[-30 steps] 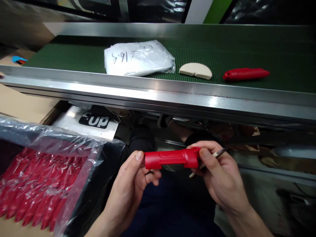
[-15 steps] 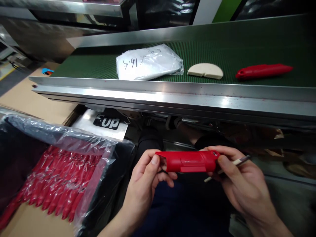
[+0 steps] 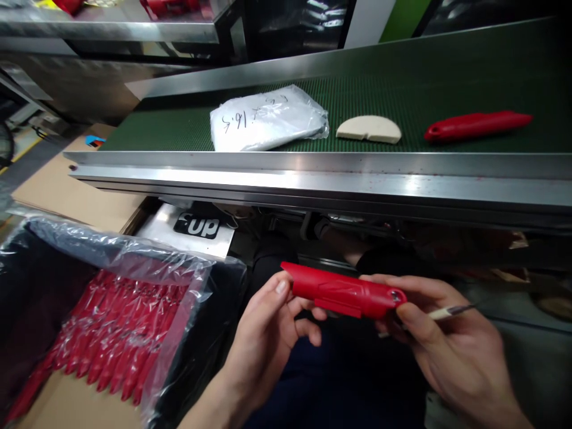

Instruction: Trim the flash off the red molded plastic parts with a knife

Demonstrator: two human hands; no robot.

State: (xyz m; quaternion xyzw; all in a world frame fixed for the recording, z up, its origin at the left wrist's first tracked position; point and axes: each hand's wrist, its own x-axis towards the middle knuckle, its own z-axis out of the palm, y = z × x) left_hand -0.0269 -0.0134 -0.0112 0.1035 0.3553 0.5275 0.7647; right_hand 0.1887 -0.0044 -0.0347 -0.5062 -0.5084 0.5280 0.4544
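A red plastic part [image 3: 344,293], a curved shell with a raised rib and a small hole at its right end, is held between my two hands above my lap. My left hand [image 3: 272,322] pinches its pointed left end between thumb and fingers, the other fingers loosely curled. Thumb and fingers of my right hand [image 3: 447,333] grip the end with the hole. A thin pale stick with a dark tip [image 3: 442,313], perhaps a brush or knife, also lies in my right hand; its middle is hidden by my fingers.
A green conveyor belt [image 3: 170,122] with a metal edge runs across. On it lie a white plastic-wrapped packet [image 3: 268,119], a beige half-round piece [image 3: 369,128] and another red part [image 3: 478,126]. At left, a plastic-lined box [image 3: 223,280] holds many rows of red parts [image 3: 120,328].
The red part has tilted, its right end now lower and further right, and has rolled slightly. My right hand has moved a little right with the stick. The camera view has shifted slightly.
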